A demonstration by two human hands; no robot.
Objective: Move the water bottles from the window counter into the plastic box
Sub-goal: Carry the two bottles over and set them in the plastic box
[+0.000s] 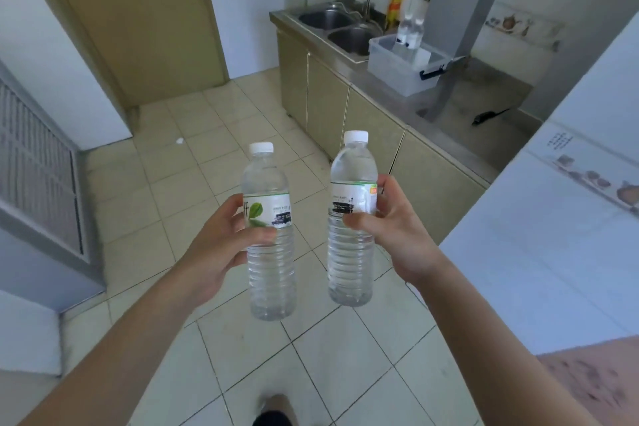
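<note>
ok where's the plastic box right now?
Head view, upper right: the plastic box sits on the steel counter just right of the double sink, with two bottles already standing in it.

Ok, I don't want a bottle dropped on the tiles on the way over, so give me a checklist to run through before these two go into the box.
1. Left hand wrapped around the left bottle at its label: ok.
2. Right hand holding the right bottle at its label: ok.
3. Both white caps on, bottles upright: ok.
4. Plastic box on the steel counter beside the sink, open on top: ok.
5. Room left in the box, where bottles already stand: cannot tell.
6. Tiled floor toward the counter free of obstacles: ok, only a small white scrap off to the left.
</note>
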